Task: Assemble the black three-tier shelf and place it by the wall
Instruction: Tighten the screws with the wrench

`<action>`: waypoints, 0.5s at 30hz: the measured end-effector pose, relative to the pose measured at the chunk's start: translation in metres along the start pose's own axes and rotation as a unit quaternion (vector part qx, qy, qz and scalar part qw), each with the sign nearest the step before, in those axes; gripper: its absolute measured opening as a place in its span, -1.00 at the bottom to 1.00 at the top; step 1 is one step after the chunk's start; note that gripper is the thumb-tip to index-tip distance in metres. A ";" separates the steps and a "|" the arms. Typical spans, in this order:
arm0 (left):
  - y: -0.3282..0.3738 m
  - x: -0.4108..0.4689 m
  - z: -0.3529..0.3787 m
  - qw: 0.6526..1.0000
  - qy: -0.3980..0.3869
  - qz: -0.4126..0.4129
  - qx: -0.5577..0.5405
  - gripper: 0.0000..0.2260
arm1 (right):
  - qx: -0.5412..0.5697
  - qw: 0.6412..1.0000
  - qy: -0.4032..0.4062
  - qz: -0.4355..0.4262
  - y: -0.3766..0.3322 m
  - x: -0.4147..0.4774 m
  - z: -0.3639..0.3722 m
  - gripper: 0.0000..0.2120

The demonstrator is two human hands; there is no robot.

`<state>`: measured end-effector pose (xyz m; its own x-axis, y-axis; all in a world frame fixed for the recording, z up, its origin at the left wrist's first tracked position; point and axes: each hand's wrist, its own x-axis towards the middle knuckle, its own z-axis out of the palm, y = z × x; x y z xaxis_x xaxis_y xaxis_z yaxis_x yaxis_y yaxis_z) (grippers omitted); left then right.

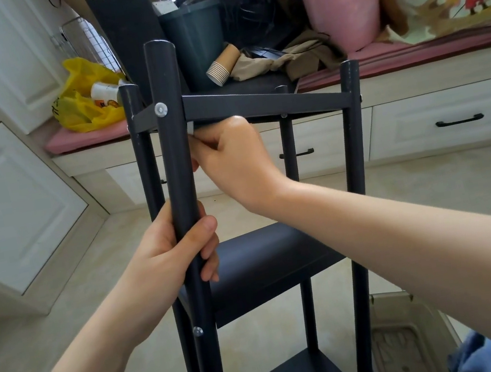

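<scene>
Black powder-coated metal makes up the whole shelf (256, 103), which stands upright on the tiled floor (51, 329) just in front of the person, with all three tiers set between four round posts. The left hand (168, 252) is wrapped round the near post (175, 152) between the top and middle tiers, fingers curled right round it. The right hand (234, 162) reaches in under the top tier just behind that post, thumb and fingers pinched on a small silvery piece (190, 129). Whether that is a key or a nut I cannot tell. It sits level with the pale screw head (160, 109) on the outer face of the post, and a second screw (197, 331) shows lower down.

The frame looks stiff and fairly light: thin tube and folded sheet, nothing that should bend or break under a firm hold. The paint is smooth, so a post could slip through a loose palm, and a full wrap like the left hand's suits it best. While any screw is loose the frame may rack or wobble, so steadying the post being worked on makes sense. For carrying it to the wall, two posts on opposite sides, taken just under the top tier, are probably the safest hold. The edges of the middle tier (268, 256) look thin and less kind to fingers.
</scene>
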<state>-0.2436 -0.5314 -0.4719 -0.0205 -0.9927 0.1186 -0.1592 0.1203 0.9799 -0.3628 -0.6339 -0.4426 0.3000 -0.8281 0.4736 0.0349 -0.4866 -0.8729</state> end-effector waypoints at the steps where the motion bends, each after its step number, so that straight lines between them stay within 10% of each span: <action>1: 0.000 0.000 0.000 1.000 0.003 0.000 -0.001 -0.83 | 0.005 1.000 0.008 -0.002 0.001 0.001 0.002 -0.61; 15: 0.000 0.001 0.000 0.999 0.028 -0.011 0.014 -0.72 | -0.042 0.998 -0.027 0.041 0.015 -0.008 -0.010 -0.74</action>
<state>-0.2438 -0.5327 -0.4717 0.0387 -0.9935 0.1069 -0.1869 0.0979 0.9775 -0.3746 -0.6374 -0.4584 0.3496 -0.8508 0.3924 -0.0712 -0.4418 -0.8943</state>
